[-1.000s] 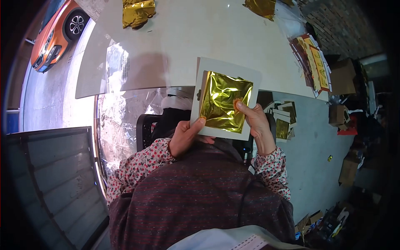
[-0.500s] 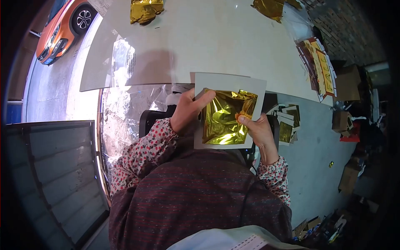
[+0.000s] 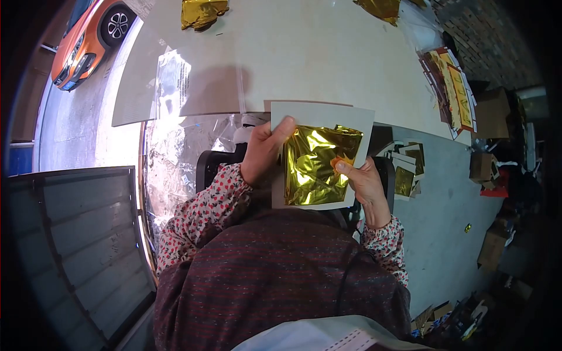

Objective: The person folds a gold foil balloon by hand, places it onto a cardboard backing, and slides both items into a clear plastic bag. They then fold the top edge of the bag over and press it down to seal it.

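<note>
Above my lap I hold up a pale rectangular card (image 3: 363,120) with a wrinkled, shiny gold foil sheet (image 3: 319,164) lying on its face. My left hand (image 3: 263,151) is closed on the card's left edge, thumb on top near the foil's upper left corner. Gripping the right edge is my right hand (image 3: 366,182); an orange covering (image 3: 341,162) shows at its thumb, over the foil. The fingers of both hands are hidden behind the card.
A pale table (image 3: 304,52) stretches ahead, with crumpled gold foil (image 3: 202,13) at its far side and printed red-yellow sheets (image 3: 453,90) on the right. Gold-and-white cards (image 3: 405,172) lie lower right. Cardboard boxes (image 3: 494,243) line the right; a metal panel (image 3: 88,245) stands left.
My left thumb has slid up and left, off the foil onto the card's margin. The light on the foil has shifted. My right hand keeps its grip.
</note>
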### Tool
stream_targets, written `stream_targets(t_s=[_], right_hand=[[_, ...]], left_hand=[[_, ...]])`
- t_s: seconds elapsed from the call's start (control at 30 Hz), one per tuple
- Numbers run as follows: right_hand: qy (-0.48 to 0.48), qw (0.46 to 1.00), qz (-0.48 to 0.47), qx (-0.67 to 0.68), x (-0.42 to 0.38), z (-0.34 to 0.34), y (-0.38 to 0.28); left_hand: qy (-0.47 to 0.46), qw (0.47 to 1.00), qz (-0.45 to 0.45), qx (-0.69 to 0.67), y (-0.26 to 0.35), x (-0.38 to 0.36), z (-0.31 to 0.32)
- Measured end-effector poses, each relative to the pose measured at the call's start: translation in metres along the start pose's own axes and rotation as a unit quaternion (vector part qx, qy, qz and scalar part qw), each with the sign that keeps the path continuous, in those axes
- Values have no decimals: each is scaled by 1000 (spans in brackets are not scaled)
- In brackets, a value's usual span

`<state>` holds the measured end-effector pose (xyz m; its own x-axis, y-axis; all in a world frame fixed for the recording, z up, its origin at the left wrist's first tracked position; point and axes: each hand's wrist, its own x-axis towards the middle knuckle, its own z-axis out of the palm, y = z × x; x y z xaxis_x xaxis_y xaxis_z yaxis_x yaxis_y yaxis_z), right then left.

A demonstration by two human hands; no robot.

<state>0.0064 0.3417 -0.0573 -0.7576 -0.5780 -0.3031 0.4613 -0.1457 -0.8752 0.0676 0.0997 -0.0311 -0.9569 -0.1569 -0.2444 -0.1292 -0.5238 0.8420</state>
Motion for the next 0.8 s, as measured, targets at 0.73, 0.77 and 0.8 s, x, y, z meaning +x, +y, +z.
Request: stream_targets(t_s=[0.73,0.77,0.8], right_hand=[[20,987,-65,-146,-16,31,-26],[22,988,-69,-135,-14,31,-25],[20,990,-53,-132,-13,28,-24]], left_hand=[[-140,703,387,580,69,2,59],[-146,707,383,577,69,3,59],[-152,711,378,573,69,5,60]])
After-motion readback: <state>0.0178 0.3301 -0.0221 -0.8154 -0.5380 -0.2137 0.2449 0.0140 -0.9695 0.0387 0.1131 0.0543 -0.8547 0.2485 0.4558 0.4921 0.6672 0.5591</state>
